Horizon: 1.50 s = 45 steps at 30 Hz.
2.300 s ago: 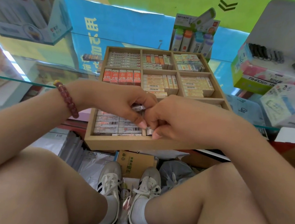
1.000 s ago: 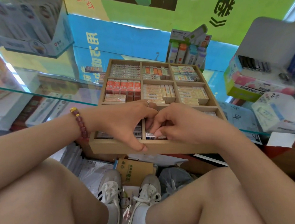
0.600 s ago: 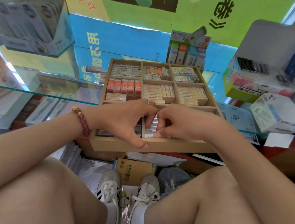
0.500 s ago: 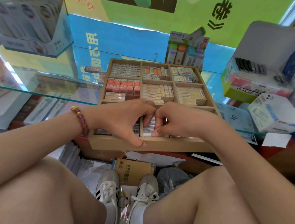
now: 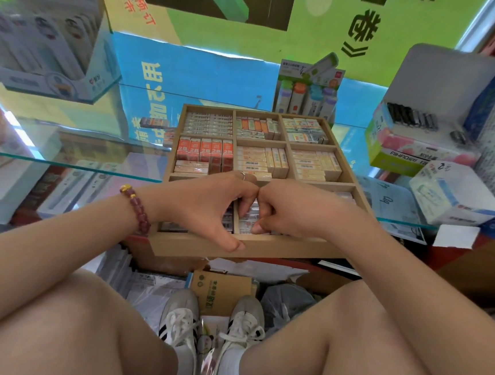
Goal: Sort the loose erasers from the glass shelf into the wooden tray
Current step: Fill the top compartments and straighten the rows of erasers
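Wooden tray [image 5: 235, 249] stands on the glass shelf [image 5: 63, 153]. Step in hand, as judged: seating erasers [image 5: 248, 217] in its near middle compartment. Right hand [image 5: 293, 212]: grip pinching them, fingers curled. Left hand [image 5: 206, 204]: fingers curled against the stack, thumb on the front wall; grip cannot be told. Next move likely calls for levelling the row, then release.

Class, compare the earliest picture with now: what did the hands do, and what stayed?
The left hand and right hand sank into the front middle compartment of the wooden tray, knuckles touching, fingers curled among the erasers; left thumb came onto the front rim. Tray and back rows stayed.
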### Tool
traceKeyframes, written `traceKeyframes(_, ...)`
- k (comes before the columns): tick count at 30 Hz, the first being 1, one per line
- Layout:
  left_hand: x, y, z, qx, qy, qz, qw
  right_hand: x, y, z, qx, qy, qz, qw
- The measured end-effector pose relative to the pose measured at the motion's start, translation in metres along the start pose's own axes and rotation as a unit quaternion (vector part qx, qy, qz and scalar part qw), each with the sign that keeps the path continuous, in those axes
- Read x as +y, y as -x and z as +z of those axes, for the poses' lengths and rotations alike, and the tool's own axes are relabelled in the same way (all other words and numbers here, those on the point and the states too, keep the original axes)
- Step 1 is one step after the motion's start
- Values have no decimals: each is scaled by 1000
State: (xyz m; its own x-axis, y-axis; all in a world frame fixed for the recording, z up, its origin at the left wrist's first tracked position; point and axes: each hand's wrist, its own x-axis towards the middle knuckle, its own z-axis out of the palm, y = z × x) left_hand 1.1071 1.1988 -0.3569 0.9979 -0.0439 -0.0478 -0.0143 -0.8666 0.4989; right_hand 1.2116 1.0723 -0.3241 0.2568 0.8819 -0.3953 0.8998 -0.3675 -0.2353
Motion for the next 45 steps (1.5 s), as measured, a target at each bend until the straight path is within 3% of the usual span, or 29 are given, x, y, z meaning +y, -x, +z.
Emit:
traceKeyframes(4,3,0,-2,-4,-13,-6,1000,2,3,2,17,2,-8,1000)
traceKeyframes(11,4,1,-1,-29,-29,-11,999,18,13,2,94,-107,-38,989)
traceKeyframes(14,8,3,-4,-15,10,-25,1000,21,20,-3,168,-156,-53,972)
traceKeyframes(17,20,2,-14,85,203,-58,974,28,25,-7,226,-209,-49,950)
traceKeyframes(19,30,-4,-17,186,285,-79,937,29,29,-8,177,-263,-55,947)
traceKeyframes(22,46,-18,-16,262,339,-71,901,21,30,-5,141,-297,-73,942)
traceKeyframes(24,54,-27,-15,289,345,-54,892,19,25,-2,214,-289,-68,931)
traceKeyframes(27,63,-39,-16,334,345,-22,877,30,24,-5,320,-334,-62,884)
traceKeyframes(33,65,-58,-10,336,303,15,892,53,29,-3,401,-292,-69,866)
traceKeyframes(36,58,-68,-8,324,277,25,904,72,25,-6,437,-333,-49,834)
traceKeyframes(41,47,-86,-1,302,274,31,913,98,20,-5,393,-355,-43,847)
traceKeyframes(45,38,-100,9,260,252,37,931,116,12,-6,418,-349,-29,838)
